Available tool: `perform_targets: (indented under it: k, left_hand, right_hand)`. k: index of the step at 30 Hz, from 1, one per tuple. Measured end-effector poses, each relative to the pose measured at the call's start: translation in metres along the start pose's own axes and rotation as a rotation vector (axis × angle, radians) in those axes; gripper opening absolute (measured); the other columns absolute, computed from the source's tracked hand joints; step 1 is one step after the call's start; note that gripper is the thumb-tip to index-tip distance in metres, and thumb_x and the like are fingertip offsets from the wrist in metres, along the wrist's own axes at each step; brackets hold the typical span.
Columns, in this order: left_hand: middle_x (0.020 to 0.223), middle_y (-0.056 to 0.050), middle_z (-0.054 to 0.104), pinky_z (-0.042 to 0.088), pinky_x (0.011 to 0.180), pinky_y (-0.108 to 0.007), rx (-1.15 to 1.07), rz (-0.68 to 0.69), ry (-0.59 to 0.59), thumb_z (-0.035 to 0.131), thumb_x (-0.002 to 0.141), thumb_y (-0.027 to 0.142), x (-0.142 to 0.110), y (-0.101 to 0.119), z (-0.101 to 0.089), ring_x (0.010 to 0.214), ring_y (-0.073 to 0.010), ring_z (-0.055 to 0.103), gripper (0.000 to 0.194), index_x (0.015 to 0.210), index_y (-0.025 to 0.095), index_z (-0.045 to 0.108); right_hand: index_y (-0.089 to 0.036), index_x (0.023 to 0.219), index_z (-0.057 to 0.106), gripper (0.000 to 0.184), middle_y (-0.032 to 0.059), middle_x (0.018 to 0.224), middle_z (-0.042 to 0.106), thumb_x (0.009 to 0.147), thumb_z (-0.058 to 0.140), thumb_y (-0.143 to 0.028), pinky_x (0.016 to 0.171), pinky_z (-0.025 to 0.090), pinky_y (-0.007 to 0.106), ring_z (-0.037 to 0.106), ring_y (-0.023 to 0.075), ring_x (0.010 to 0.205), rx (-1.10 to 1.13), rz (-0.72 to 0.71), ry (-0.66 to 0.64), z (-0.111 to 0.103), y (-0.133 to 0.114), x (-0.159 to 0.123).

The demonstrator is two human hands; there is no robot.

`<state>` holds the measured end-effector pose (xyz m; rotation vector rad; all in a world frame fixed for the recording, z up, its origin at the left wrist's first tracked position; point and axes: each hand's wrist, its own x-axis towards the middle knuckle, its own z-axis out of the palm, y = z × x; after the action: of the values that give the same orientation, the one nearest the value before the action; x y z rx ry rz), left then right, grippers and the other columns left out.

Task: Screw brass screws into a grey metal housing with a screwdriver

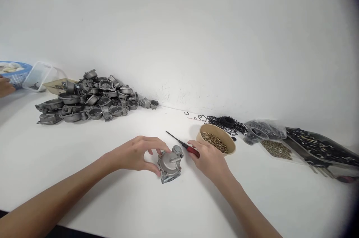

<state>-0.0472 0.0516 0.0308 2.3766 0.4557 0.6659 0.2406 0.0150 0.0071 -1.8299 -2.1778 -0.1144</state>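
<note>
My left hand grips a grey cast-metal housing that rests on the white table, fingers curled around its left side. My right hand lies just right of the housing with its fingers on the red handle of a screwdriver, whose dark shaft points up and left along the table. A round tan bowl of small brass screws stands right behind my right hand.
A heap of grey metal housings fills the back left by the wall. Black O-rings, bags of parts and a tray of dark pieces line the right. Another person's hand shows far left by a blue basket.
</note>
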Motion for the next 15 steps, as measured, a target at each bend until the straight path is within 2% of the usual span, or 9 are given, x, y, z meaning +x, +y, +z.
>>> perform_targets:
  k: [2,4,6,7,10,12,13,15]
  left_hand:
    - [0.13,-0.005,0.066,0.054,0.093,-0.033,0.073,0.005,0.044,0.086,0.072,0.051,0.001,0.006,0.009,0.112,-0.0238,0.064,0.074,0.135,0.028,0.056]
    - [0.138,-0.007,0.061,0.049,0.103,-0.04,0.121,-0.066,0.054,0.084,0.071,0.057,0.001,0.013,0.02,0.121,-0.0283,0.061,0.089,0.145,0.03,0.044]
    - [0.144,-0.007,0.056,0.048,0.104,-0.042,0.123,-0.125,0.024,0.081,0.073,0.06,0.001,0.016,0.033,0.124,-0.0306,0.059,0.096,0.152,0.033,0.033]
    - [0.143,-0.006,0.057,0.049,0.103,-0.042,0.121,-0.134,0.026,0.08,0.074,0.059,0.001,0.016,0.039,0.123,-0.0303,0.06,0.094,0.152,0.034,0.033]
    - [0.134,-0.002,0.063,0.051,0.099,-0.038,0.114,-0.138,0.065,0.077,0.082,0.047,0.0,0.012,0.05,0.114,-0.0259,0.065,0.079,0.149,0.036,0.036]
    - [0.133,-0.002,0.065,0.051,0.099,-0.036,0.107,-0.121,0.088,0.077,0.082,0.041,0.0,0.009,0.051,0.112,-0.0245,0.066,0.076,0.148,0.036,0.038]
    - [0.132,-0.002,0.065,0.051,0.099,-0.036,0.108,-0.111,0.095,0.077,0.081,0.039,-0.001,0.008,0.051,0.112,-0.0242,0.066,0.076,0.147,0.036,0.039]
    - [0.131,-0.002,0.066,0.051,0.099,-0.035,0.116,-0.098,0.106,0.076,0.081,0.039,-0.001,0.006,0.051,0.11,-0.0238,0.067,0.075,0.146,0.034,0.041]
  right_hand:
    - [-0.023,0.089,0.072,0.014,0.0043,0.076,0.07,0.081,0.063,-0.015,0.051,0.029,0.024,0.064,0.0184,0.066,-0.031,0.025,0.008,0.003,-0.001,0.0]
    - [-0.022,0.08,0.07,0.01,0.0024,0.068,0.067,0.079,0.063,-0.014,0.049,0.027,0.024,0.061,0.0158,0.056,-0.035,0.033,0.027,0.003,-0.002,0.001]
    - [-0.022,0.08,0.07,0.011,0.0016,0.071,0.07,0.08,0.063,-0.015,0.049,0.032,0.024,0.062,0.0156,0.056,-0.008,0.027,0.076,-0.002,-0.003,0.004]
    - [-0.023,0.082,0.07,0.01,0.0019,0.076,0.072,0.082,0.062,-0.017,0.051,0.038,0.024,0.066,0.0164,0.061,0.015,0.016,0.111,-0.009,-0.002,0.007]
    - [-0.022,0.098,0.07,0.015,0.0045,0.095,0.076,0.09,0.058,-0.025,0.069,0.054,0.028,0.072,0.0184,0.08,0.089,-0.034,0.236,-0.045,-0.001,0.018]
    - [-0.022,0.112,0.068,0.024,0.0054,0.097,0.076,0.092,0.058,-0.03,0.076,0.057,0.032,0.072,0.0194,0.081,0.12,-0.079,0.326,-0.081,-0.001,0.025]
    - [-0.023,0.115,0.068,0.027,0.005,0.096,0.077,0.091,0.058,-0.029,0.075,0.058,0.033,0.072,0.0201,0.08,0.154,-0.163,0.37,-0.099,-0.002,0.027]
    - [-0.028,0.119,0.067,0.027,0.0021,0.095,0.076,0.094,0.057,-0.028,0.074,0.059,0.033,0.073,0.0198,0.082,0.187,-0.325,0.311,-0.134,-0.006,0.029]
